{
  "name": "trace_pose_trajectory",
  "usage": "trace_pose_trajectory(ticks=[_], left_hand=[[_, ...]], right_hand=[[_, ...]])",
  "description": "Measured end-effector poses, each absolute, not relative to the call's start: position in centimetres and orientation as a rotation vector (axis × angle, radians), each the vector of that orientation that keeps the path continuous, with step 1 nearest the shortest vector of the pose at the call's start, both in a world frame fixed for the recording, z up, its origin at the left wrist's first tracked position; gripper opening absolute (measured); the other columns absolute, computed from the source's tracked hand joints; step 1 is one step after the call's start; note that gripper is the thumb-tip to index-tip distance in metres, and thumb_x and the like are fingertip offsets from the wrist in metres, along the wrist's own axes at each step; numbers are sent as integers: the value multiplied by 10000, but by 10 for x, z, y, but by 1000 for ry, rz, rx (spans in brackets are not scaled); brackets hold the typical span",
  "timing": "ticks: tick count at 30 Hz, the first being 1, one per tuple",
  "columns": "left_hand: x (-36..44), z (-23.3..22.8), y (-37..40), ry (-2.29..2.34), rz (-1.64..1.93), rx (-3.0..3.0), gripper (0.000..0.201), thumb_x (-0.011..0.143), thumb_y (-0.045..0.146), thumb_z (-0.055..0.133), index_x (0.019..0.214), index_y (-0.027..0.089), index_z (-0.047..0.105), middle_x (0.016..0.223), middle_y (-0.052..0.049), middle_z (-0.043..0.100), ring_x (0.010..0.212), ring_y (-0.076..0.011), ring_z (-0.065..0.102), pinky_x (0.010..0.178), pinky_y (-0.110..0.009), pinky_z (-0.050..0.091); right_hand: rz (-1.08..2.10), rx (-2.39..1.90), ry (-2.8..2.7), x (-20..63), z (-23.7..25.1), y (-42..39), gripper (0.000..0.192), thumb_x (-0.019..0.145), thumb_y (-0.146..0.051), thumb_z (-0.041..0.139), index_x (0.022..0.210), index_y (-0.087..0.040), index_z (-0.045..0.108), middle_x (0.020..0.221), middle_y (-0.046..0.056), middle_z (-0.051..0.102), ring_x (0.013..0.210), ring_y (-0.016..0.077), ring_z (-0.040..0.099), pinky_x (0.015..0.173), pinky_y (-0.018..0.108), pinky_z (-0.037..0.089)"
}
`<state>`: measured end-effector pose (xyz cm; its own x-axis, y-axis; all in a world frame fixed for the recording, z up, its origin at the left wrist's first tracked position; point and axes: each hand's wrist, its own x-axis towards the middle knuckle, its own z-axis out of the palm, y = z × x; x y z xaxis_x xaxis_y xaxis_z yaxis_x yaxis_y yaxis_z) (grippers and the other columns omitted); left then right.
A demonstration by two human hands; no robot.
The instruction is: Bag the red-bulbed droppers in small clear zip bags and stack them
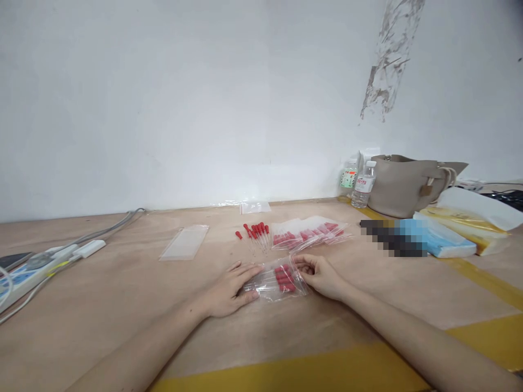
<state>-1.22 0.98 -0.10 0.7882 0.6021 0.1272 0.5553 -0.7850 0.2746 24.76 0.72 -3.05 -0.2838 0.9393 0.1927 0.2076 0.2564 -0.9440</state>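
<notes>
A clear plastic bag (267, 286) lies on the table in front of me, with several red-bulbed glass droppers (285, 279) inside, bulbs toward the right. My left hand (229, 288) rests on the bag's left end, fingers stretched out and spread. At the bag's right end, my right hand (321, 275) is closed, thumb and fingers pinching its edge. Just beyond the bag sits a loose pile of red-bulbed droppers (257, 233). Right of that pile, filled bags of droppers (308, 233) overlap one another. A stack of flat clear bags (186, 243) lies to the left.
Far left, a power strip (16, 280) trails cables. Along the right stand two water bottles (363, 186), a grey-beige handbag (404, 185), a blue-and-white pack (445, 237) and a yellow-white tissue pack (478, 223). Yellow tape (286, 370) crosses the near table. A wall rises behind.
</notes>
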Motion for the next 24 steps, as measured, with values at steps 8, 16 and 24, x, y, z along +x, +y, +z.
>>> trace_pose_trajectory(ticks=[8, 16, 24], left_hand=[[-12, -1, 9, 898, 288, 2772, 402, 891, 414, 347, 1275, 297, 341, 1354, -26, 328, 1237, -202, 290, 1042, -431, 144], [-12, 0, 7, 898, 272, 2772, 426, 894, 413, 337, 1296, 277, 309, 1356, -41, 319, 1243, -204, 275, 1047, -433, 133], [-12, -1, 7, 899, 247, 2801, 448, 901, 398, 319, 1323, 258, 263, 1359, -44, 311, 1254, -191, 251, 1053, -421, 129]], right_hand=[[630, -1296, -1738, 266, -18, 25, 146, 708, -245, 510, 783, -141, 581, 759, 48, 645, 679, 141, 581, 624, 247, 442], [252, -1608, -1938, 214, 22, 86, 128, 674, -155, 528, 740, -152, 638, 780, 51, 661, 734, 140, 572, 660, 206, 393], [394, -1819, -1878, 170, 8, 152, 117, 626, -203, 568, 652, -109, 632, 712, 101, 648, 686, 186, 587, 569, 219, 398]])
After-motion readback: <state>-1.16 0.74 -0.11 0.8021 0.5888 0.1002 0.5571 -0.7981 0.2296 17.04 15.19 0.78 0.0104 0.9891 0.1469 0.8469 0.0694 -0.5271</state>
